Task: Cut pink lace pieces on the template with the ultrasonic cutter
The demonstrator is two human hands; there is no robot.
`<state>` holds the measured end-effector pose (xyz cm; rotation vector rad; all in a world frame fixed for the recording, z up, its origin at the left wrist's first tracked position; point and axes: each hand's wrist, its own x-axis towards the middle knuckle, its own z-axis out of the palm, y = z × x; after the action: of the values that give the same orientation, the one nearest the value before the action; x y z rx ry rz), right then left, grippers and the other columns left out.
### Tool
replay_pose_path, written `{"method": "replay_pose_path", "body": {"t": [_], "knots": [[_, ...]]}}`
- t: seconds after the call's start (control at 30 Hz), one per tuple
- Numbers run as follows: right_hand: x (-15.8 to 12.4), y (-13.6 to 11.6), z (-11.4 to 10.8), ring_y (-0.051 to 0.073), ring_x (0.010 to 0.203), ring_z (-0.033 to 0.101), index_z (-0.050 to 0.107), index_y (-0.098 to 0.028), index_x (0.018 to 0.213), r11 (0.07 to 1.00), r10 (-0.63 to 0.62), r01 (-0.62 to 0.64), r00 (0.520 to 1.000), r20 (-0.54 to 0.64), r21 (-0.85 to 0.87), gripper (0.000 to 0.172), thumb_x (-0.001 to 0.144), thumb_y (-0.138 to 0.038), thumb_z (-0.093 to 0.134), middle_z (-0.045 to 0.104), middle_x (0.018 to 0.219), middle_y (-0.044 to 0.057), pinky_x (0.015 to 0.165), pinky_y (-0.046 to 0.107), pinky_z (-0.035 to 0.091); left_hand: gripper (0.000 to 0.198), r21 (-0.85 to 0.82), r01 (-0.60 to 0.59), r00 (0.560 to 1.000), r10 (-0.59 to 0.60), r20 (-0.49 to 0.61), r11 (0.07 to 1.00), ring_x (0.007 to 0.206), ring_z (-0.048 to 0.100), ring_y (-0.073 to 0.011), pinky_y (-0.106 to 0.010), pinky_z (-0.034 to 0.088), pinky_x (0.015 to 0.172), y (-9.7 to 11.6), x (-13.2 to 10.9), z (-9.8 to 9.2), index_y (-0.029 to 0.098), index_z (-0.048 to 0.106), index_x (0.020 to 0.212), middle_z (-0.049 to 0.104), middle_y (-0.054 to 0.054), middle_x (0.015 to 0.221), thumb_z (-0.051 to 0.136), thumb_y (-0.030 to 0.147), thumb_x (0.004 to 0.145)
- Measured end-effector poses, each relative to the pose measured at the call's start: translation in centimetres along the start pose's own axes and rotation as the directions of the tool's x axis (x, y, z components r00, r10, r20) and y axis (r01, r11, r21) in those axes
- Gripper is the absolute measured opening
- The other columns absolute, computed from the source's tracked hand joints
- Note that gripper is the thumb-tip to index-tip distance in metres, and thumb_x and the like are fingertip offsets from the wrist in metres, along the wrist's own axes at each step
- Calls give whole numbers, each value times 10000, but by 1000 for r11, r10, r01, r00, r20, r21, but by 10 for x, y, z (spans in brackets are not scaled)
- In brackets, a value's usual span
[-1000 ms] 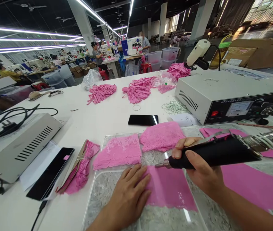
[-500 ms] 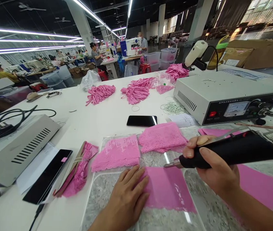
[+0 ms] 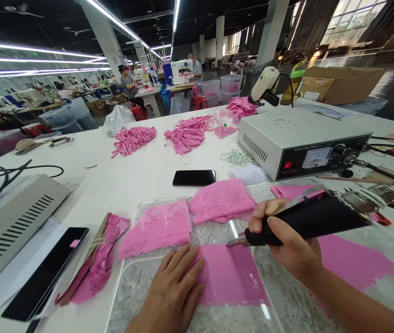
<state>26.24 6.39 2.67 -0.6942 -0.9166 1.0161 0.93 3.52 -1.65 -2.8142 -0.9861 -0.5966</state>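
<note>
A flat pink fabric piece (image 3: pixel 231 277) lies on a clear plate over the grey marbled surface (image 3: pixel 134 282). My left hand (image 3: pixel 172 286) rests flat on the fabric's left edge, fingers stretched out and holding nothing. In my right hand (image 3: pixel 290 245) is a black handheld ultrasonic tool (image 3: pixel 308 219), fingers wrapped round its body. Its narrow metal tip (image 3: pixel 237 240) is at the fabric's top edge; whether it touches, I cannot tell. Just behind lie two stacks of pink lace, a left one (image 3: pixel 160 226) and a right one (image 3: pixel 222 201). More pink fabric (image 3: pixel 353 263) lies under my right forearm.
A grey generator box (image 3: pixel 301 134) with a meter stands at the right, another grey box (image 3: pixel 16 226) at the left. A phone (image 3: pixel 194 177), rubber bands (image 3: pixel 236 157), pink strip bundles (image 3: pixel 134 140) and a lamp (image 3: pixel 265 84) are on the white table (image 3: pixel 137 180). People sit at sewing machines beyond.
The view has shifted, so the table things appear further left. The tool tip stays at the fabric's top edge, and my left hand remains flat on the fabric.
</note>
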Motion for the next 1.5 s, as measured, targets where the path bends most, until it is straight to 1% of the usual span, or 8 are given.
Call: {"method": "replay_pose_path", "body": {"t": [0.27, 0.43, 0.53, 0.63, 0.8, 1.1, 1.3, 1.5], "knots": [[5, -25, -27, 143, 565, 565, 656, -231, 739, 998, 14, -20, 993, -114, -54, 92, 736, -259, 744, 569, 729, -1, 482, 291, 552, 307, 5, -58, 996, 58, -61, 998, 1220, 570, -257, -382, 524, 964, -2, 1, -3, 162, 609, 1221, 632, -103, 1279, 493, 203, 939], [2, -26, -41, 128, 582, 555, 639, -235, 749, 999, 38, -39, 982, -186, 0, 138, 716, -283, 764, 558, 754, -14, 533, 272, 561, 250, -96, -123, 991, 117, -65, 988, 1079, 643, -215, -336, 562, 855, 20, 27, -8, 136, 640, 1100, 699, -105, 1128, 428, 126, 968], [0, -23, -42, 136, 604, 559, 638, -238, 780, 999, 42, -39, 986, -164, 22, 140, 739, -302, 755, 544, 777, -8, 544, 285, 567, 246, -116, -90, 993, 81, -81, 989, 924, 668, -202, -345, 582, 778, 39, 50, 1, 106, 640, 1064, 708, -121, 1054, 415, 101, 962], [-4, -22, -43, 141, 614, 556, 638, -237, 820, 999, 34, -31, 989, -146, 22, 124, 781, -310, 730, 543, 800, 5, 526, 293, 573, 253, -96, -37, 998, 32, -55, 995, 908, 660, -239, -404, 595, 752, 51, 66, 17, 85, 638, 1075, 699, -139, 1066, 418, 152, 968], [-6, -21, -46, 153, 634, 559, 615, -246, 865, 998, 36, -32, 997, -74, 59, 120, 829, -320, 701, 549, 804, 11, 516, 313, 596, 295, -41, -32, 999, 31, -17, 999, 969, 644, -279, -445, 590, 768, 55, 67, 33, 71, 623, 1145, 673, -158, 1154, 420, 197, 972], [-6, -18, -45, 139, 651, 556, 612, -275, 900, 993, 51, -48, 998, -23, 108, 92, 874, -342, 669, 560, 786, -10, 529, 267, 587, 323, -55, -89, 995, 92, 46, 994, 1027, 612, -259, -420, 552, 814, 52, 69, 28, 111, 601, 1223, 629, -126, 1272, 407, 177, 974], [-3, -15, -44, 129, 641, 548, 608, -244, 867, 997, 33, -31, 999, -24, 64, 123, 879, -353, 662, 550, 764, -5, 573, 257, 580, 326, -73, -114, 990, 120, 76, 991, 1030, 599, -270, -434, 529, 805, 51, 71, 27, 99, 584, 1240, 623, -122, 1284, 417, 171, 969], [-4, -15, -42, 147, 665, 553, 606, -265, 899, 999, 1, -1, 1000, 0, 54, 70, 899, -328, 638, 555, 805, -3, 542, 286, 576, 328, -106, -124, 989, 131, 67, 987, 1027, 588, -276, -438, 503, 812, 51, 74, 26, 84, 572, 1238, 623, -135, 1273, 440, 123, 941]]}}
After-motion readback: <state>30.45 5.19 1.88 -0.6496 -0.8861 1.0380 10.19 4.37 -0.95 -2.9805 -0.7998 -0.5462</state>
